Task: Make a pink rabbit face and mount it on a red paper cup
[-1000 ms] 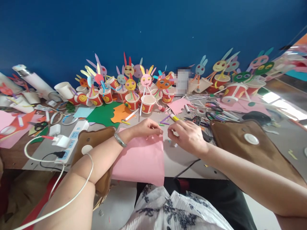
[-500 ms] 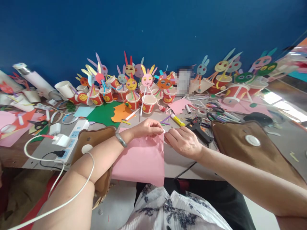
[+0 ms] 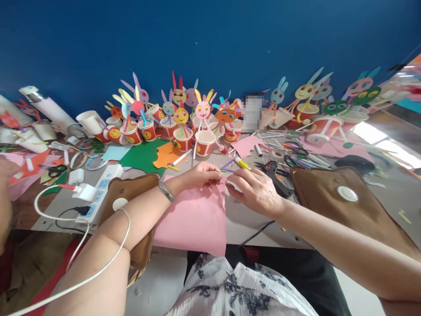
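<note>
Blue paint covered the wall (image 3: 210,39) behind a crowded table (image 3: 241,230), where paper cups (image 3: 205,142) with colourful rabbit faces (image 3: 203,109) stood or leaned in an uneven row. Over the upper part of a pink sheet (image 3: 194,221), the left hand (image 3: 208,175) had its thumb and fingertips pinched together; whether anything lay between them was too small to tell. The right hand (image 3: 258,191) was just beside it, beyond the sheet's right edge, with its fingers bent and its thumb apart from them in a loose, open curl. No object could be made out in it.

Just beyond the right hand lay a yellow tube (image 3: 242,163) and a black glue gun (image 3: 279,181). One brown cushion (image 3: 329,210) lay to the right, and another (image 3: 140,189) was partly under the left forearm, next to a white power strip (image 3: 100,193). Green paper (image 3: 143,156) and orange paper (image 3: 169,154) lay in front of the cups. Black-handled scissors (image 3: 56,170) rested farther left, and another person's arm (image 3: 5,197) showed, blurred, at the left edge.
</note>
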Tool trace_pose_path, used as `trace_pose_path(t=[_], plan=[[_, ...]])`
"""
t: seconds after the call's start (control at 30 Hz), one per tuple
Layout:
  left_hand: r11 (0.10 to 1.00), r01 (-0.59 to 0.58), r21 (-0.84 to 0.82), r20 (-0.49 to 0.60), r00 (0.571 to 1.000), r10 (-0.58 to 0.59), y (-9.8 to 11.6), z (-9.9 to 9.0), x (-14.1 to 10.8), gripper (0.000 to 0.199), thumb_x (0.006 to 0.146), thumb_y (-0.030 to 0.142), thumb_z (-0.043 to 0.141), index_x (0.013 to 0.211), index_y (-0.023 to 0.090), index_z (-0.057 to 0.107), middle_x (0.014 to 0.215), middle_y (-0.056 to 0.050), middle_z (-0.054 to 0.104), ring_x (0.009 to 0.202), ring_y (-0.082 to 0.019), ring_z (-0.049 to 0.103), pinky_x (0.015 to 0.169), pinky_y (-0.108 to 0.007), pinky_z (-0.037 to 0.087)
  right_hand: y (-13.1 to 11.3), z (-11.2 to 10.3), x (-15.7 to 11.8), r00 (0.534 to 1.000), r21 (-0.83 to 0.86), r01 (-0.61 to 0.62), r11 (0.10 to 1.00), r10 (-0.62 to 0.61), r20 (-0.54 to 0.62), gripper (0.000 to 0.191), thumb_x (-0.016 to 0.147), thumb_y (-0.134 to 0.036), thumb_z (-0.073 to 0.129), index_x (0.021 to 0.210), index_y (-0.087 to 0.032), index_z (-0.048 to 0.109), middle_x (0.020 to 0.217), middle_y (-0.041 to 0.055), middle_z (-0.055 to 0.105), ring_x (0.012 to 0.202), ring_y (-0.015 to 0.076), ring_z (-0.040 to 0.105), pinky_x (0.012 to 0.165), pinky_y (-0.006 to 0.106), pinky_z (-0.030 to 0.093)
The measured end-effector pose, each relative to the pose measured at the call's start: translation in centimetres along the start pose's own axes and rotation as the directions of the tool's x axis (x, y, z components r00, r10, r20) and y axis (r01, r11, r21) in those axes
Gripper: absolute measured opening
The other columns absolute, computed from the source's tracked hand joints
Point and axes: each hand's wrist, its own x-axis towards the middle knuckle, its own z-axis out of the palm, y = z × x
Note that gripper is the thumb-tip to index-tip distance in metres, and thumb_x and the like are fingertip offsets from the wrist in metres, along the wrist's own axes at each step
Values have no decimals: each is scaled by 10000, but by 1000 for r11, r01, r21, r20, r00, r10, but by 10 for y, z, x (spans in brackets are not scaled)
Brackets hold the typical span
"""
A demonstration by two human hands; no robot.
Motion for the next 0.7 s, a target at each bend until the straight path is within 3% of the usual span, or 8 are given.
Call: trace_pose_path(t=[0.1,0.2,0.3,0.37,0.47,0.53,0.6,0.7], plan=[[1000,-4,21,26,1000,4,0,0,0,396,764,494,760,687,130,623,565,27,551,471,-58,466,441,-205,307,-4,0,3,998,113,-56,992,55,14,240,1017,-263,480,960,-207,706,907,78,722,732,168,597,715,319,434],[1000,6,29,16,1000,-6,2,1,0,417,785,515,753,706,123,635,573,16,568,469,-56,473,433,-197,295,-7,-2,9,955,347,-293,891,285,77,246,984,-296,486,905,-186,690,845,79,704,706,167,597,680,303,455],[999,44,8,-32,999,-43,3,1,0,365,844,464,708,720,134,615,568,14,578,452,-57,493,427,-185,304,-8,-4,14,810,555,-573,603,519,274,241,915,-396,563,824,-189,646,661,17,621,557,142,535,541,273,411],[999,46,11,-71,996,-46,3,1,0,285,868,389,679,744,142,611,559,22,576,430,-54,483,417,-181,311,-7,-3,17,708,626,-677,388,576,409,308,866,-494,623,784,-197,610,582,-22,552,474,123,490,462,255,362],[999,31,39,-99,995,-27,1,-1,0,246,860,329,684,720,148,592,542,29,565,413,-47,450,408,-177,326,-6,-1,18,652,680,-695,234,604,458,395,803,-580,687,753,-205,573,554,-46,507,424,102,453,407,233,317],[999,26,48,-72,997,-22,-1,-2,0,286,843,363,719,706,143,599,538,26,563,419,-51,456,404,-180,339,-7,0,18,659,692,-678,246,621,425,382,797,-560,694,739,-206,563,554,-40,523,434,104,461,412,233,325],[999,11,40,-32,999,-9,-4,-3,1,331,807,428,770,749,126,647,552,19,575,437,-62,484,403,-186,354,-7,2,18,677,675,-667,316,636,370,311,806,-488,673,728,-205,567,557,-27,548,458,112,473,440,243,350],[1000,-10,19,-8,1000,10,-7,-4,2,440,740,517,831,832,108,700,589,9,602,473,-73,524,413,-188,373,-9,2,15,757,584,-609,536,613,227,174,811,-353,608,723,-203,599,577,-8,575,509,127,490,511,264,387]])
